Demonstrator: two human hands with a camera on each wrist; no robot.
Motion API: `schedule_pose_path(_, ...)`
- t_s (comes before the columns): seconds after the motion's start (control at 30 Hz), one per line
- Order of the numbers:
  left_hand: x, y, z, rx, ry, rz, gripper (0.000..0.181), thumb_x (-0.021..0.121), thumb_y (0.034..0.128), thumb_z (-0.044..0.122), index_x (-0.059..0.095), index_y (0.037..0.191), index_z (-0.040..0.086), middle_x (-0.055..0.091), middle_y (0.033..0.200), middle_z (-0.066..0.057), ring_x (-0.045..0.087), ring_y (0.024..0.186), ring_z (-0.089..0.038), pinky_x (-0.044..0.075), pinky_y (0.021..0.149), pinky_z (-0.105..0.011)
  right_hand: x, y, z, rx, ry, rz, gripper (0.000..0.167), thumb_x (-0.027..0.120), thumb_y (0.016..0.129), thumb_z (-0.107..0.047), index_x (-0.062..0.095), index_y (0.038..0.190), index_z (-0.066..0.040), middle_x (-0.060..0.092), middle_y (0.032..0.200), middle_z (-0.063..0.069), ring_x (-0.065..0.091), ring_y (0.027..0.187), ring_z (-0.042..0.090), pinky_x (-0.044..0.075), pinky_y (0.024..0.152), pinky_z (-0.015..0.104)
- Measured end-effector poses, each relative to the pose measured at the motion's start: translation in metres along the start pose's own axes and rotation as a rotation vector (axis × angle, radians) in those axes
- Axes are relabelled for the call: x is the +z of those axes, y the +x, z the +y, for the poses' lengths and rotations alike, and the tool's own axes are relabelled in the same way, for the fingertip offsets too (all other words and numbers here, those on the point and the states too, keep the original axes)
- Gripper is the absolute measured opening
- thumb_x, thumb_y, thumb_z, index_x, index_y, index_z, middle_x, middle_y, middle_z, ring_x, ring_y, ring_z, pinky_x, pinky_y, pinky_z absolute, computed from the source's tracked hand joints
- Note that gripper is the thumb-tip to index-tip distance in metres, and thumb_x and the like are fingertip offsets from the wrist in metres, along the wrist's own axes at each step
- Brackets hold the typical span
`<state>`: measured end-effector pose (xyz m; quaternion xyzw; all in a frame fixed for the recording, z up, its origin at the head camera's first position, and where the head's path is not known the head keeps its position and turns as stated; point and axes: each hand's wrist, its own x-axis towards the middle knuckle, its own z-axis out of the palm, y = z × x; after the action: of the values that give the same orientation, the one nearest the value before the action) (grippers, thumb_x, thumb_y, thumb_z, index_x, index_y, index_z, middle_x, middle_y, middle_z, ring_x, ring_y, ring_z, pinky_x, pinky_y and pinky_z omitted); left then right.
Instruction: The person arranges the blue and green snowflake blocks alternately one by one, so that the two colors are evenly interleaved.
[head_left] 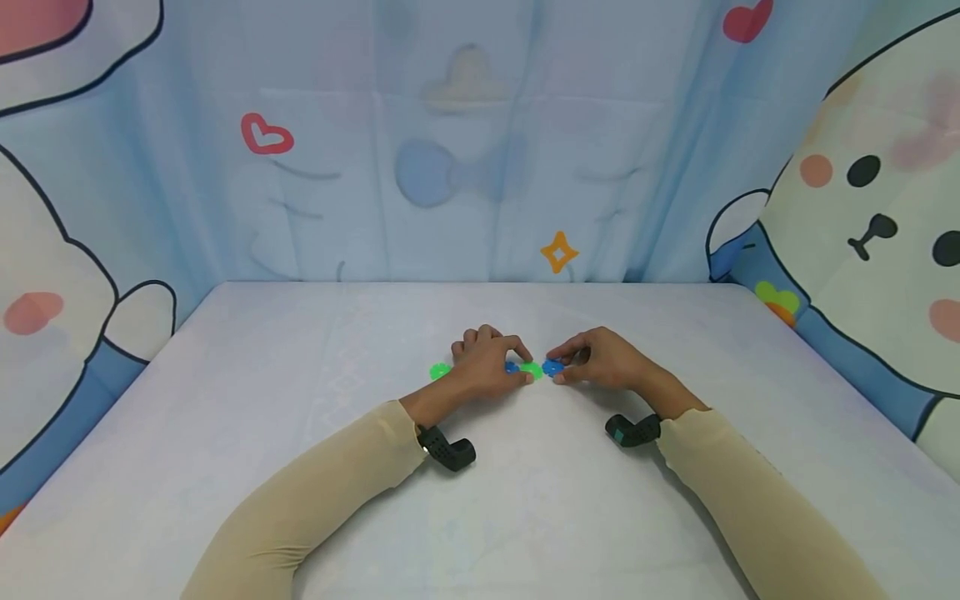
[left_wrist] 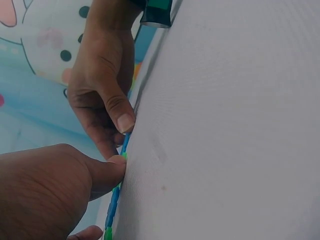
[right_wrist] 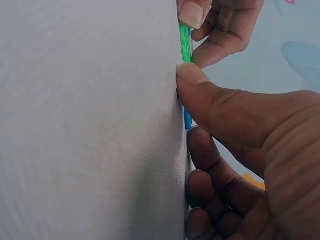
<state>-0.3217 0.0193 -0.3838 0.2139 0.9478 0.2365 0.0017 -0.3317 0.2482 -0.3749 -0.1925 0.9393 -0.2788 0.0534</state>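
Observation:
A row of flat, notched plastic discs in green and blue lies on the white table, partly hidden by my left hand (head_left: 487, 365). My left thumb and index finger pinch a green disc (head_left: 532, 370) by its near and far edges. Beside it, my right hand (head_left: 606, 360) pinches a blue disc (head_left: 553, 367) between thumb and index finger. The two discs look edge to edge; whether they interlock cannot be told. Another blue disc (head_left: 512, 367) peeks out beneath the left hand, and a green disc (head_left: 439, 371) shows at the row's left end.
White cloth covers the table (head_left: 360, 533) around both forearms. A light blue curtain (head_left: 322, 192) with cartoon prints hangs behind the table's far edge. A dark wrist device (head_left: 450, 450) sits on the left wrist, another (head_left: 632, 431) on the right.

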Motion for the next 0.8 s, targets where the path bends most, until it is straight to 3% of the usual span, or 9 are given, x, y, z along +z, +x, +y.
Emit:
schedule_pose_path(0.37,0.0008,-0.0008,-0.0011,0.003,-0.008,-0.001,0.029,0.067,0.0911,0.043,0.068,0.118,0.032,0.048,0.132,-0.011,0.038,0.122,-0.030,0.030,0.098,-0.049,-0.0006,0.0010,-0.0002,0.016,-0.029,0.006,0.037,0.078,0.084,-0.030,0.074,0.116,-0.013,0.070,0.104,0.008,0.060,0.084,0.015,0.048,0.073,0.028)
schedule_pose_path(0.8,-0.0015,-0.0022,-0.0001,0.001,-0.004,-0.015,0.030,0.066,0.0913,0.042,0.067,0.119,0.031,0.047,0.134,-0.011,0.037,0.124,-0.031,0.030,0.097,-0.049,-0.0001,0.0003,0.0029,-0.062,-0.025,0.007,0.033,0.076,0.086,-0.027,0.073,0.114,-0.008,0.070,0.102,0.009,0.059,0.079,0.013,0.049,0.070,0.029)
